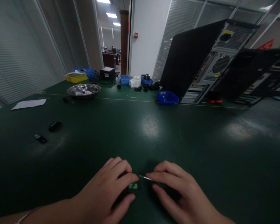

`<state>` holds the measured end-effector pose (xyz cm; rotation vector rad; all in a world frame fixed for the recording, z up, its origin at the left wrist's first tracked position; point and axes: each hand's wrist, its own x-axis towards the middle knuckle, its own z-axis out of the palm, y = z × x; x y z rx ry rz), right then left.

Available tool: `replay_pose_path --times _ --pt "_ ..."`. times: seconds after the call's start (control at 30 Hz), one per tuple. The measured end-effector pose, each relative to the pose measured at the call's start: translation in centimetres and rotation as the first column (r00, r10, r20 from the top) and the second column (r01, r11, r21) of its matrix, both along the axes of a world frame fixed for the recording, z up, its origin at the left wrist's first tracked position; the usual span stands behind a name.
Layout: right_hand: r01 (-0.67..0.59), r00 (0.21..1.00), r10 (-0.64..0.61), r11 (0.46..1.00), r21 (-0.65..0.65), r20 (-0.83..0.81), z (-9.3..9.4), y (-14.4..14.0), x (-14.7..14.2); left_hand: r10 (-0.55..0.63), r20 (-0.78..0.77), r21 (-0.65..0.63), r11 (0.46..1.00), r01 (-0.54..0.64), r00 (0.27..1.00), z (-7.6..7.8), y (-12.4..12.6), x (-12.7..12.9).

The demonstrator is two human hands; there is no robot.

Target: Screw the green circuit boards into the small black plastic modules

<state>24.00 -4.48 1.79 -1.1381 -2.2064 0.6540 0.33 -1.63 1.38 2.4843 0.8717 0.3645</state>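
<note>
– Hands first. Where are they?
– Both low in frame, apart from each other, over the dark green table. Left hand is curled, fingers and thumb around a small circuit-board piece. Mostly hidden; only a bit of green board shows between fingertips and thumb.
– Right hand?
– Gripping a thin metal tool. Index finger lies along it, thumb lower. Grip end is hidden under the fingers.
– Tip touching the board?
– Tip points left, just beside the left fingertips. Contact: can't tell, too blurry.
– Left side of the table?
– 2 small dark parts: a blocky part and a flat part nearer the viewer, with a greenish patch. Behind them, white paper, then a round metal bowl with things in it.
– Back edge, quick.
– Left to right: yellow bin, black box, small blue basket, white vented housing. Then a blue tray, just beside a big black computer tower.
– Tower upright?
– Looks tilted in this view, rear panel facing right. Red-handled item on the table to its right.
</note>
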Motion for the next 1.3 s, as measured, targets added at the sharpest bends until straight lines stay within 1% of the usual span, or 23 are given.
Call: replay_pose_path --times 0.17,0.3,0.47,0.63,0.83,0.93,1.03,1.13,1.3 --pt "-0.055 0.990 0.042 0.994 0.099 0.134 0.40 -0.08 -0.02 -0.007 0.081 -0.062 0.998 0.012 0.997 -0.68 0.13 -0.11" --pt "-0.063 0.985 0.046 0.993 0.096 0.165 0.62 0.06 -0.01 0.029 0.155 -0.122 0.992 -0.010 0.988 -0.96 0.20 -0.20" --pt "-0.065 0.985 0.056 0.997 0.050 0.166 0.45 0.12 0.00 0.030 0.202 -0.140 0.990 -0.001 0.979 -0.94 0.03 -0.34" --pt "-0.065 0.989 0.061 0.997 0.030 0.131 0.42 0.08 -0.13 0.033 0.180 -0.084 0.996 -0.019 0.983 -0.73 0.10 -0.28" --pt "-0.065 0.987 0.063 0.998 0.005 0.145 0.39 -0.04 -0.10 0.021 0.164 -0.040 0.999 -0.014 0.986 -0.98 -0.23 -0.39" --pt "-0.050 0.995 0.051 0.999 -0.013 0.087 0.11 -0.13 -0.11 0.035 0.183 -0.066 0.998 -0.023 0.983 -0.99 -0.18 -0.44" --pt "-0.051 0.997 0.053 0.998 -0.031 0.060 0.00 -0.12 -0.14 0.059 0.203 -0.133 0.991 -0.032 0.977 -0.82 0.00 -0.36" --pt "-0.058 0.995 0.056 0.998 0.022 0.078 0.09 -0.01 -0.13 0.105 0.219 -0.218 0.974 -0.056 0.970 -0.59 0.09 -0.21" --pt "-0.092 0.988 0.066 0.977 0.193 0.137 0.06 -0.03 -0.07 0.166 0.200 -0.300 0.948 -0.101 0.966 -0.27 0.04 -0.02"
